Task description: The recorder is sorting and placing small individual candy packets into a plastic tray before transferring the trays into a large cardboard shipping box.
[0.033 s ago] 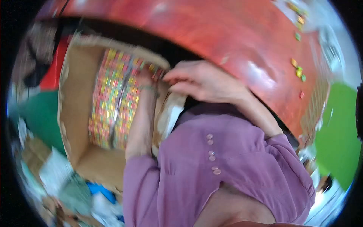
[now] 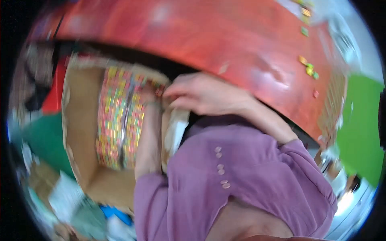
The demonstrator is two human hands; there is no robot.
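Observation:
An open cardboard box (image 2: 80,120) stands in front of me, left of my body. Inside it are dense rows of small wrapped pieces (image 2: 114,116) in red, yellow and green, split by a dark lengthwise gap. My left hand (image 2: 148,95) reaches into the box at its far right corner, over the pieces. Its fingers are blurred, and whether they hold a piece cannot be made out. My right hand (image 2: 193,94) is at the box's right rim, fingers and thumb bent round the edge beside the left hand.
A red tabletop (image 2: 181,36) spans the far side, with a few small yellow pieces (image 2: 309,70), green ones and a pink piece (image 2: 316,94) at its right. Bags and a blue item (image 2: 116,215) lie at the lower left. A bright green surface (image 2: 362,120) is at the right.
The whole view has shifted, so the box and tabletop sit slightly lower and further left in the picture. Both hands keep their places at the box.

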